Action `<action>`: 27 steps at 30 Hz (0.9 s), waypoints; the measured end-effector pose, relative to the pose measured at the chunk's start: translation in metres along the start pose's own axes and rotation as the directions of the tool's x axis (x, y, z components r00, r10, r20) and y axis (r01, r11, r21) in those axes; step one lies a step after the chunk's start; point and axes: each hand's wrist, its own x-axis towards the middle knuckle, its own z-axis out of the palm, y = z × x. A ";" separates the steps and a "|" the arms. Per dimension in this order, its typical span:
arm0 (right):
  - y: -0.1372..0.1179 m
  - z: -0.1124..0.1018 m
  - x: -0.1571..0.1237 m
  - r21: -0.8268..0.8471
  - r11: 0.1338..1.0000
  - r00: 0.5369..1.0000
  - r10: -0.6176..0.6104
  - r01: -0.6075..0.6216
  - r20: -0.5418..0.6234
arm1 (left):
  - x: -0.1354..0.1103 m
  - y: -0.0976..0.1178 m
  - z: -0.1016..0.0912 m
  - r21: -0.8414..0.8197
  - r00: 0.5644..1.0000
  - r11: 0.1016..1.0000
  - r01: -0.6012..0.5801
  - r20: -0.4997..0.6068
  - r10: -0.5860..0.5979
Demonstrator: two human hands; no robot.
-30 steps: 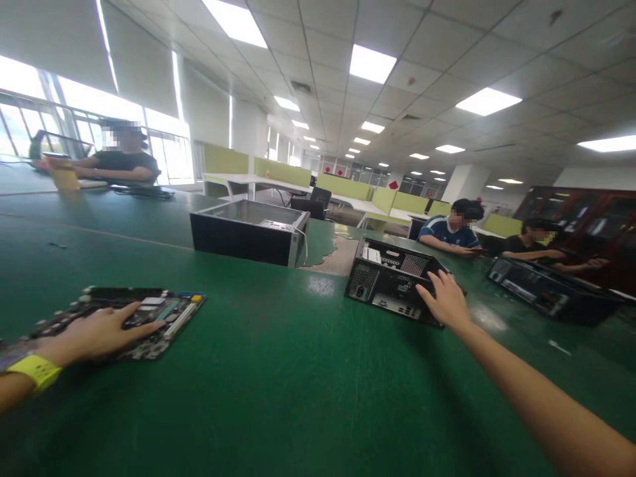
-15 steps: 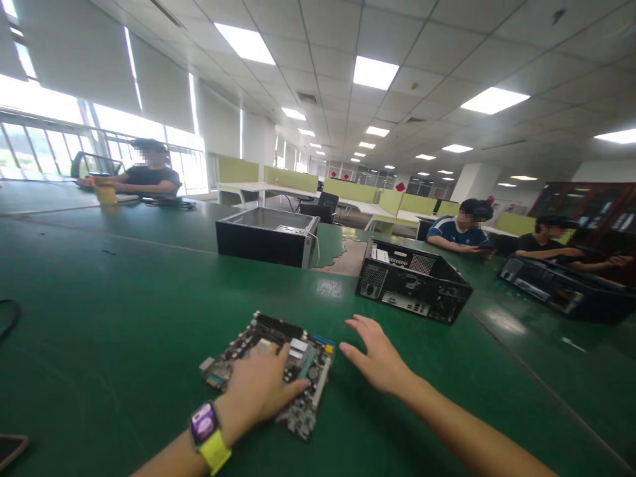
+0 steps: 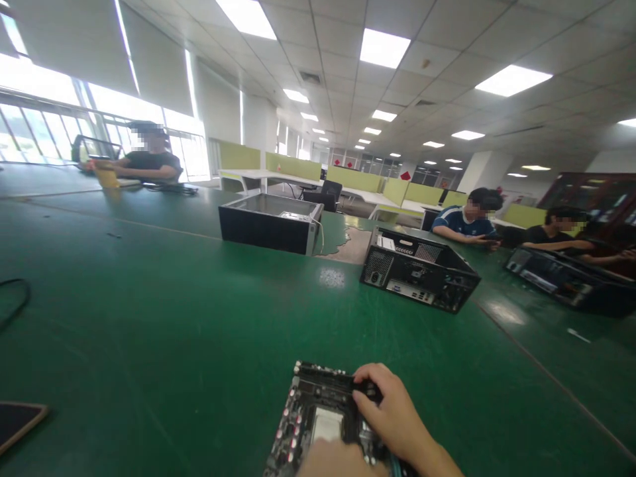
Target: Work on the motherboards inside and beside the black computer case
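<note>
A computer motherboard is at the bottom of the head view, close to me, with its pale square processor area showing. My right hand grips the board's far right corner, fingers over the edge and thumb on top. Over the near part of the board is my left hand, blurred and partly cut off by the frame's lower edge. Its fingers cannot be made out, nor whether it touches the board.
An open black computer case stands beyond the board to the right, another case farther left. On the green table lie a phone-like dark object and a black cable. Several people sit around the table.
The motherboard has moved right and nearer to me and looks turned. My right hand, apart from it before, now grips its corner. My left hand has moved right and down from its spread pose.
</note>
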 end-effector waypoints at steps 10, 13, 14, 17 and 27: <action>0.009 0.000 0.009 0.075 0.997 1.000 0.026 -0.026 -0.003 | 0.022 -0.090 -0.055 0.165 0.952 0.950 0.264 -0.203 -0.229; 0.008 0.000 0.008 0.065 0.997 0.999 0.032 -0.031 -0.009 | 0.022 -0.091 -0.051 0.178 0.951 0.945 0.274 -0.197 -0.239; 0.007 0.000 0.008 0.065 0.997 0.999 0.036 -0.035 -0.008 | 0.022 -0.090 -0.051 0.181 0.951 0.945 0.273 -0.200 -0.237; 0.003 -0.002 0.008 0.062 0.997 0.999 0.036 -0.036 0.007 | 0.020 -0.087 -0.054 0.195 0.947 0.942 0.273 -0.225 -0.228; 0.004 0.000 0.007 0.073 0.997 1.000 0.018 -0.018 0.004 | 0.019 -0.086 -0.057 0.235 0.956 0.938 0.257 -0.207 -0.210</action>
